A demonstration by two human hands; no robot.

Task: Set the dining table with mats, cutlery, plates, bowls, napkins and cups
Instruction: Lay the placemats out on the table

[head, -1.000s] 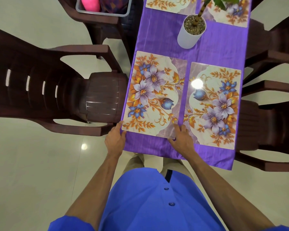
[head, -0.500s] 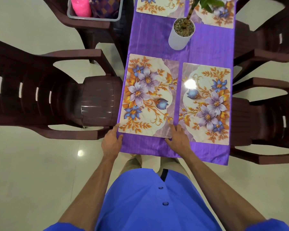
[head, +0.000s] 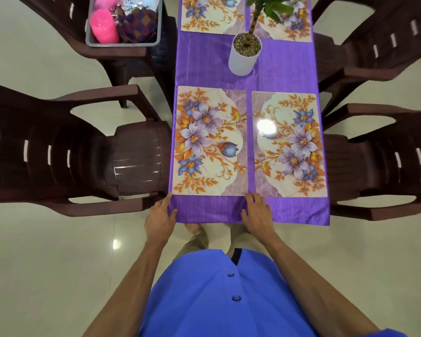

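Note:
Two floral mats lie side by side on the purple cloth (head: 204, 64) of the table: a left mat (head: 209, 142) and a right mat (head: 289, 144). Two more mats, one at far left (head: 209, 14) and one at far right (head: 289, 27), lie at the far end. My left hand (head: 159, 217) rests at the table's near left corner, fingertips by the left mat's near left corner. With straight fingers, my right hand (head: 257, 211) lies on the cloth just below the left mat's near right corner. Neither hand holds anything.
A white pot (head: 243, 57) with a green plant stands mid-table. A grey tub (head: 123, 20) with pink cups and a patterned cloth sits on a far left chair. Dark brown chairs flank the table: one left (head: 71, 154) and one right (head: 379, 161). Pale tiled floor lies around.
Both hands slid back off the left mat's near edge onto the cloth and table corner. The left mat now lies square with the table, and my view has risen.

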